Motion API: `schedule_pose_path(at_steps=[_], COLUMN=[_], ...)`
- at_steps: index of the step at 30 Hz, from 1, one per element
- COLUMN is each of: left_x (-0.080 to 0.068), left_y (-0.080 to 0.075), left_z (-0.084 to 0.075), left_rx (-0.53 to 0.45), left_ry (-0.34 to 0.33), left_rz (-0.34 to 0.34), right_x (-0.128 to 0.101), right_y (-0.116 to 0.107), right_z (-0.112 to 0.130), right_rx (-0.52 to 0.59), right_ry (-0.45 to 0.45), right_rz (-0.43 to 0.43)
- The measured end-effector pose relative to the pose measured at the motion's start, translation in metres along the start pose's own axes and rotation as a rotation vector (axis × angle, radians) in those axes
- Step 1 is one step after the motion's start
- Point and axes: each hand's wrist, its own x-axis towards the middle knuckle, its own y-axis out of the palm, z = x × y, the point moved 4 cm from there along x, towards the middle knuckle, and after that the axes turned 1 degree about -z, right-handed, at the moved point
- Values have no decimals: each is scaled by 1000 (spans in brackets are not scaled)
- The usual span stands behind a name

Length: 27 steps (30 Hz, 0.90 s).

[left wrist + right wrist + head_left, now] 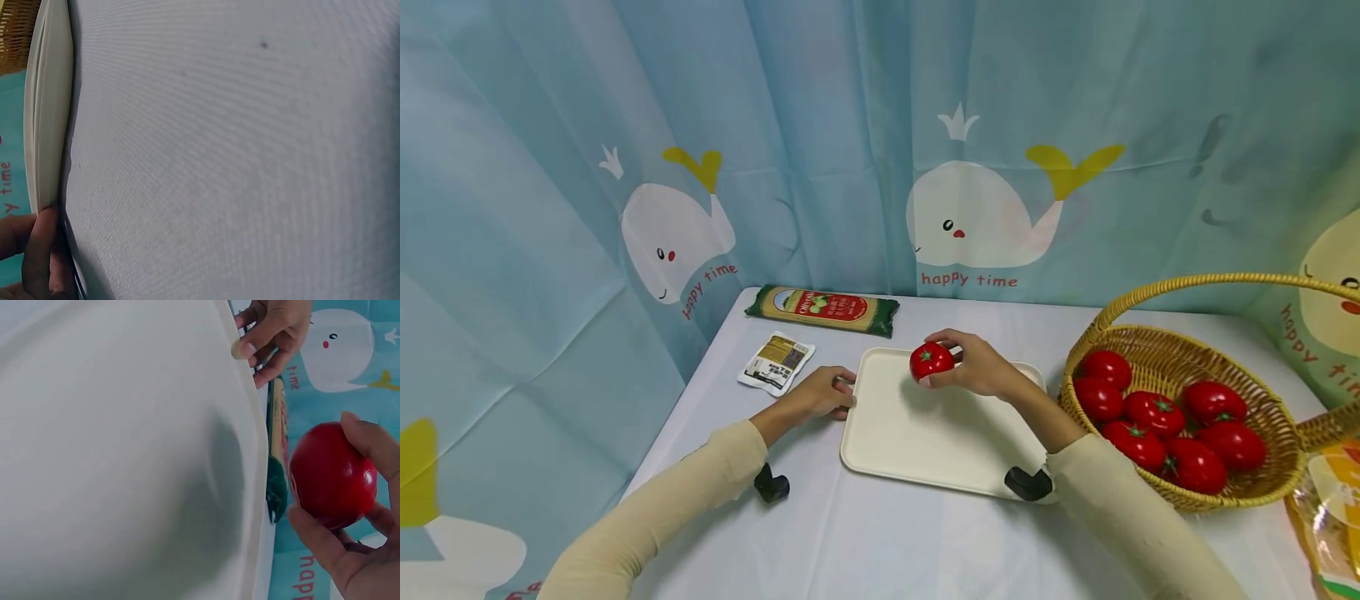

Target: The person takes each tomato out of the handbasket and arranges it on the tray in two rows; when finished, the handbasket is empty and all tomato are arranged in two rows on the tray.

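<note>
A glossy red tomato point(931, 361), round and smooth with bright highlights and a green star-shaped calyx, is at the centre of the frame, above the upper part of a tray. The right hand point(970, 364) grasps it between thumb and fingers; its shadow falls on the tray below. The left hand point(822, 393), left of centre, pinches the tray's left rim, thumb on top.

The single tray point(955, 442) is cream-coloured, smooth and rectangular, with rounded corners and a low raised rim. It lies on a white tablecloth point(805, 542) whose fine woven texture shows in the left wrist view.

At the right of the frame stands one golden-brown wicker basket point(1277, 408), oval, with a tall arched handle. Seven more shiny red tomatoes point(1197, 465) are visible inside, some with green calyxes.

Upper left of the tray lie two packages: a long packet point(822, 309) with green ends, a tan middle and a red label, and a small white pouch point(777, 363) with a dark and gold label. A shiny plastic bag point(1333, 517), yellow and orange, is cut off at the lower right edge. Behind hangs light blue curtain fabric point(850, 167), printed with white whales and "happy time".
</note>
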Motion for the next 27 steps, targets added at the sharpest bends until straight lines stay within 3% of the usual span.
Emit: schedule_pose_path(at_steps=[15,27], left_x=[2,3], left_y=[4,0], left_z=[-3,-2], left_rx=[9,5], left_ry=[22,19], left_rz=[11,7], right_x=[32,61], right_y=[19,38], right_z=[-12,-1], right_rx=[-41,-82], right_ry=[51,59], right_rz=[-15,-12])
